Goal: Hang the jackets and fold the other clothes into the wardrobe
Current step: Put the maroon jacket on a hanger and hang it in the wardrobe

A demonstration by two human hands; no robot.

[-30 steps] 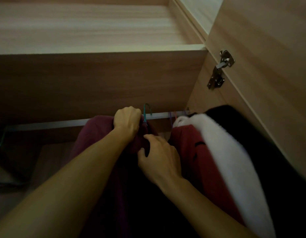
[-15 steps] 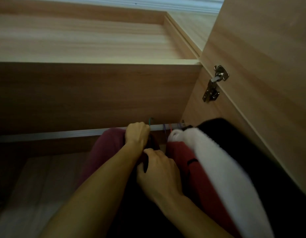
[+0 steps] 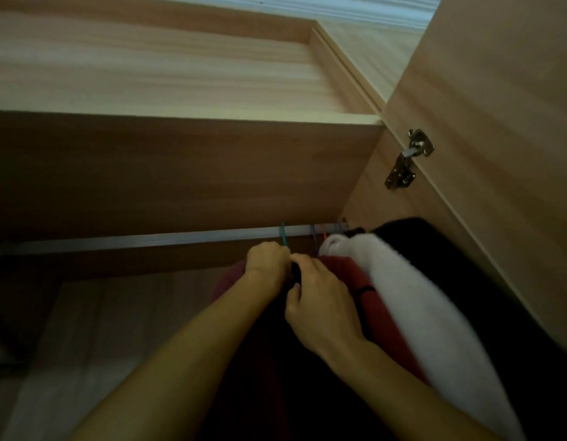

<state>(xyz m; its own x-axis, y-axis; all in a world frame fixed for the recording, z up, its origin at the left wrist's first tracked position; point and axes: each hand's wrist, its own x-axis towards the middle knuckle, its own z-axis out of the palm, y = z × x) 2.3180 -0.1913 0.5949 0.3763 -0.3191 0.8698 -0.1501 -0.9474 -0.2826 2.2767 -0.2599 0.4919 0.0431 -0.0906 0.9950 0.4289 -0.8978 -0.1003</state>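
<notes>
A dark maroon jacket hangs below the metal wardrobe rail on a green hanger, whose hook sits over the rail. My left hand grips the jacket's collar just under the hook. My right hand holds the dark fabric at the collar right beside it, fingers curled. To the right hang a red garment, a white fluffy one and a black one, on hangers at the rail's right end.
A wooden shelf runs across above the rail. The open wardrobe door with a metal hinge stands at the right. The rail's left stretch is bare, with the wardrobe's wooden back panel behind it.
The view has tilted up and both hands have moved closer together at the collar. The green hook now sits over the rail. The right hand has risen beside the left.
</notes>
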